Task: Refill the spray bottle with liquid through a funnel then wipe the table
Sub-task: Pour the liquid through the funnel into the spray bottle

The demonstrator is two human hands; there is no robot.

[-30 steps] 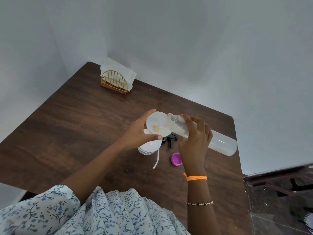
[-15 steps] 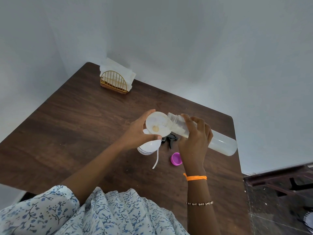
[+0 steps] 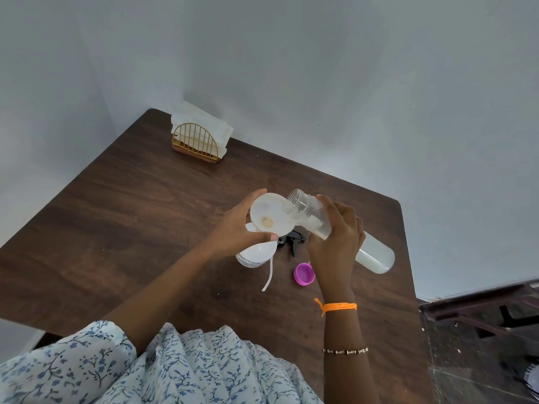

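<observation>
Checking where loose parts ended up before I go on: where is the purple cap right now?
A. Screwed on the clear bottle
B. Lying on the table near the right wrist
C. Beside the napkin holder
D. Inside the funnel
B: the purple cap lies open on the table, just left of the right hand and wrist.

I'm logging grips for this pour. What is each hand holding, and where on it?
The left hand pinches the white funnel at its rim. The right hand grips the clear bottle around its middle, tilted toward the funnel.
</observation>
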